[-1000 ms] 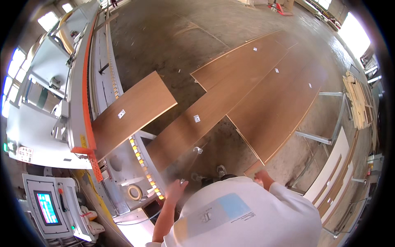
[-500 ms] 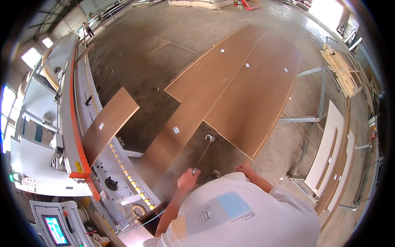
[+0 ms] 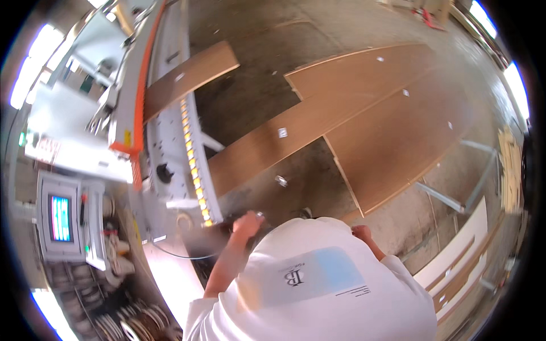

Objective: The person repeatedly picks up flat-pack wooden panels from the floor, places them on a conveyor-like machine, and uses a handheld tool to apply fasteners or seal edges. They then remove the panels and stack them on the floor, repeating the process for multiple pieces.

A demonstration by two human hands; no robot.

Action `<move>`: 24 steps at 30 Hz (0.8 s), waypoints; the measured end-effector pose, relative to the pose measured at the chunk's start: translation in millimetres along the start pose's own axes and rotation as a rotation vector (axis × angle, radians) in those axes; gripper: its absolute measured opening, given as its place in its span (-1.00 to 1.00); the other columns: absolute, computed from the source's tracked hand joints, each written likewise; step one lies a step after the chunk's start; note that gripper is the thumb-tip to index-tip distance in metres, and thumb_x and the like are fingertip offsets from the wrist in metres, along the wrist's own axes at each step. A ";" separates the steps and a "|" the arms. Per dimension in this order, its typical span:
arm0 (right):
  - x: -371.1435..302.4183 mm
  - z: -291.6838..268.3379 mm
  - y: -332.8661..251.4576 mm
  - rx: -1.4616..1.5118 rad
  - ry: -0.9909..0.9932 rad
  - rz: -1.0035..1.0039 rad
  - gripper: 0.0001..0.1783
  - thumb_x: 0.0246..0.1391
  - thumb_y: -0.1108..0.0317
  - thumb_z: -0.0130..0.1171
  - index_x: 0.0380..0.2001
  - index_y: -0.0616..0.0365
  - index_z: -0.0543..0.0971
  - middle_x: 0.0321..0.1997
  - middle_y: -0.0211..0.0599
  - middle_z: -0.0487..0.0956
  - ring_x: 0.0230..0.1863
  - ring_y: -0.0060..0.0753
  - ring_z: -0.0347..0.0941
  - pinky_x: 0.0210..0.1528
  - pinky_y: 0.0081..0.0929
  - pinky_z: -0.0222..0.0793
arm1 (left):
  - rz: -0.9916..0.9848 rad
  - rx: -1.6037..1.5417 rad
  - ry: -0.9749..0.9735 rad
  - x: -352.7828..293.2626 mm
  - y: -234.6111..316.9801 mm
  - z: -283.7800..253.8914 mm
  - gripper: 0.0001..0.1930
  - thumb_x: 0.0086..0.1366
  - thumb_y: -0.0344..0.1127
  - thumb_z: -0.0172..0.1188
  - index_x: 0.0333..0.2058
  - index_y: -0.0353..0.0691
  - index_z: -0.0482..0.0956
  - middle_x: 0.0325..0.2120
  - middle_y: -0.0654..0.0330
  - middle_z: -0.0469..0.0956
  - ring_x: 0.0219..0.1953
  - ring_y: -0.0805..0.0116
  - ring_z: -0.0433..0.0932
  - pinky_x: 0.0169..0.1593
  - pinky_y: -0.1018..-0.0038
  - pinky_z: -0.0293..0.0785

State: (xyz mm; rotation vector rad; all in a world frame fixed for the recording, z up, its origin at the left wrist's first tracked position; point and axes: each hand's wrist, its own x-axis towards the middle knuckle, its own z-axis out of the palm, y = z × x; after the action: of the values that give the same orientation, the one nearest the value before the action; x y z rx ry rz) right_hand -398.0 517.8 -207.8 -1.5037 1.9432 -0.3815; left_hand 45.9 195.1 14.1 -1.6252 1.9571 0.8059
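Observation:
My left hand (image 3: 246, 225) is closed at waist height, with a small shiny thing (image 3: 260, 215) at its fingertips, too small to name. On the other side of my white shirt, my right hand (image 3: 362, 232) is curled in a fist; what it holds, if anything, is hidden. Ahead of the left hand, a long brown panel (image 3: 282, 132) reaches toward the machine bed. A wider brown panel (image 3: 392, 136) lies alongside it, both bearing small white labels. In the gap between them shows a small metal hook-like piece (image 3: 281, 181). Neither hand touches a panel.
On the left runs a machine with an orange beam (image 3: 140, 85) and a bed edged with yellow rollers (image 3: 195, 165). A brown board (image 3: 190, 77) juts out from it. Nearby stands a control screen (image 3: 60, 219). At right are metal frames (image 3: 443, 196) and leaning pale boards (image 3: 455, 250).
The view has turned left, so the panels and machine sit farther right and more of the control stand shows. My left hand appears slightly left and higher; both hands stay closed.

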 end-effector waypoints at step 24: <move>283.6 -6.5 -387.9 0.451 -0.414 0.265 -0.74 0.26 0.17 0.20 -0.12 0.08 0.62 -0.36 -0.41 0.64 -0.48 -0.61 0.52 -0.47 -0.58 0.42 | -0.664 -0.381 1.560 -193.2 -487.6 -114.9 -0.77 0.18 -0.23 0.35 -0.21 -0.14 0.63 -0.23 0.13 0.60 -0.18 -0.01 0.58 -0.11 0.23 0.49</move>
State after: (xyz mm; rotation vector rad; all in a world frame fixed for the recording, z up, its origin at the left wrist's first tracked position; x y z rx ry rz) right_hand -148.7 132.9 -64.4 -0.9345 1.5670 -0.3315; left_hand 562.7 190.0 159.4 -3.4232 1.6445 -0.6807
